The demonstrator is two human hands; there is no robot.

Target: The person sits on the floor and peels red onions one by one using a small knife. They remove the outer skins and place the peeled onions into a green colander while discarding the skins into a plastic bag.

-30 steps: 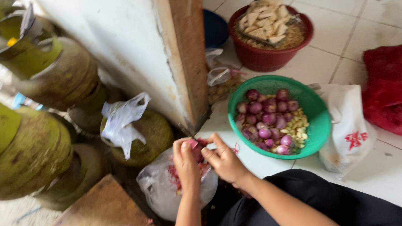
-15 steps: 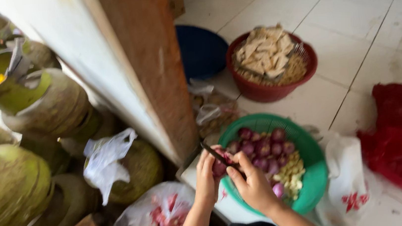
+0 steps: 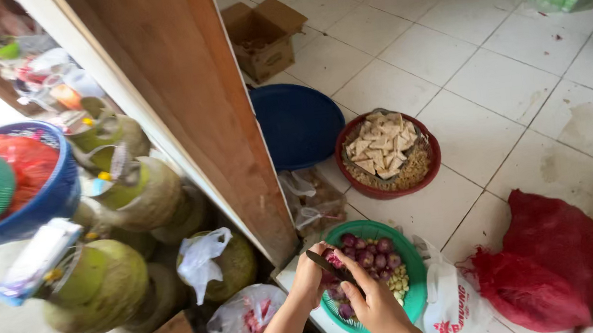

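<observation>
Left hand (image 3: 309,274) is pinching a shallot (image 3: 334,261) over the green bowl (image 3: 418,286), right hand (image 3: 371,302) is clamping a knife (image 3: 324,264), blade angling up-left toward it

A white tiled floor (image 3: 492,72) is carrying everything. A green bowl (image 3: 415,301), a red bowl (image 3: 430,167) and a blue basin (image 3: 297,126) are sitting on it near the wooden post (image 3: 191,104). A cardboard box (image 3: 264,36) is standing farther off, and a red mesh sack (image 3: 542,265) is lying beside a white bag (image 3: 450,304).
</observation>
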